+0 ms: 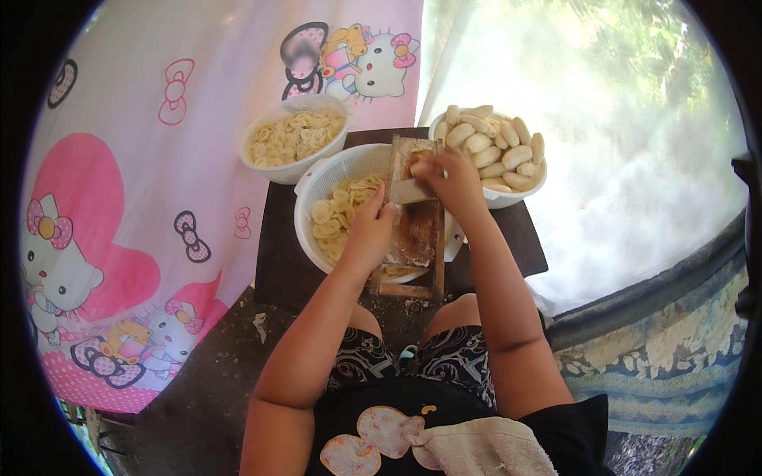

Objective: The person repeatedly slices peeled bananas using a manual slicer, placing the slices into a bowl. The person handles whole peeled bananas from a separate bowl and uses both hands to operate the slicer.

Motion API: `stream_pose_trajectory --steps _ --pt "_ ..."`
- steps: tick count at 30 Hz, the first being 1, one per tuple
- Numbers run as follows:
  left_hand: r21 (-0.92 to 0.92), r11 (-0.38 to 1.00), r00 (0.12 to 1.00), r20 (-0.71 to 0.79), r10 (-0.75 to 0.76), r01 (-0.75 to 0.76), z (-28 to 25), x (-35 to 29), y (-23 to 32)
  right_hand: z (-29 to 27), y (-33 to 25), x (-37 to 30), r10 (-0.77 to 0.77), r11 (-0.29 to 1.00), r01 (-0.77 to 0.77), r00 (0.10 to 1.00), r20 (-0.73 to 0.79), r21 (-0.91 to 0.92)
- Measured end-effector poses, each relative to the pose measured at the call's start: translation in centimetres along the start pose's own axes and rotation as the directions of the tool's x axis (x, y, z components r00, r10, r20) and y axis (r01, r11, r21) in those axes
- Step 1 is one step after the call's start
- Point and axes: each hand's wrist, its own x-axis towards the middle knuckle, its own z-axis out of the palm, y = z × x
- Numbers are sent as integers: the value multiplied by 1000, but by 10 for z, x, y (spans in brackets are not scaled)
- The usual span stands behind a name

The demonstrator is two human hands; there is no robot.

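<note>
A wooden slicer with a flat metal blade lies lengthwise over a white basin of pale banana slices. My left hand is closed on the slicer's left edge, its thumb beside the blade. Over the slicer's upper half, just beyond the blade, my right hand is closed with its fingers bent down. A pale bit shows among those fingers, like a peeled banana; the hand covers most of it and is slightly blurred.
At the back right, a white bowl is heaped with peeled bananas. Another white basket of slices stands back left. All rest on a dark table. A printed curtain hangs left, a sheer white one right.
</note>
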Motion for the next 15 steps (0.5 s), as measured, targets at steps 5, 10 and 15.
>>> stream_pose_trajectory --steps 5,10,15 --pt "-17 1000 1000 -21 -8 8 2 2 -7 -22 -34 -77 -25 1000 27 989 143 -14" --pt "-8 1000 1000 13 -16 16 2 2 -9 0 -1 -6 35 998 -36 999 20 55" --pt "52 999 1000 -1 16 -16 1 3 -4 -6 -6 -19 13 1000 -13 1000 21 -17"
